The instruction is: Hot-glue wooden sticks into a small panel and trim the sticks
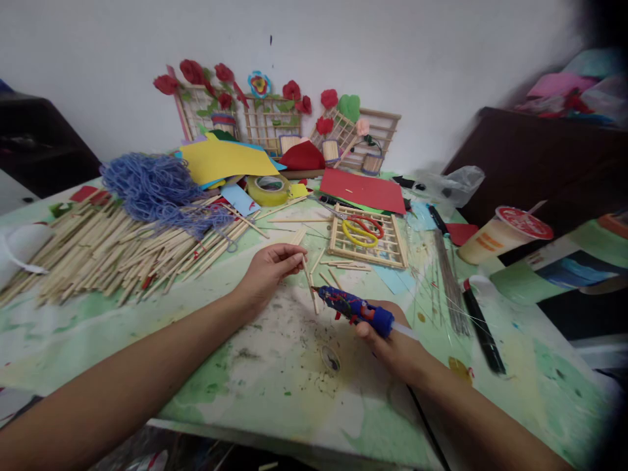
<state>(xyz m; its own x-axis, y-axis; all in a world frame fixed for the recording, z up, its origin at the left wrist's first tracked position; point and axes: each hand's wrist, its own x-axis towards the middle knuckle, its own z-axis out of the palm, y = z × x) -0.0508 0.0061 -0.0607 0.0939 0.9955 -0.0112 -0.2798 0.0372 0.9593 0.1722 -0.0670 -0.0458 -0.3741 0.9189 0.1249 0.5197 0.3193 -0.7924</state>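
Observation:
Between its thumb and fingers my left hand (273, 271) pinches a thin wooden stick (310, 282), which slants down over the table. My right hand (390, 347) is wrapped round a blue hot glue gun (356, 309) with a clear glue stick out of its back end. The gun's nozzle is at the stick, seemingly touching it. Just beyond the hands lie several short loose sticks (350, 265). A wooden stick lattice (398, 245) lies behind them, with scissors (363, 233) with yellow and red handles on top.
Cut sticks (98, 255) and blue yarn (147, 186) are heaped at left. Tape (268, 190) and coloured paper (363, 190) lie behind. At right are a drink cup (500, 235), a large bottle (559, 261), wires (450, 288) and a black-handled tool (483, 330). Flower lattices (267, 124) lean on the wall.

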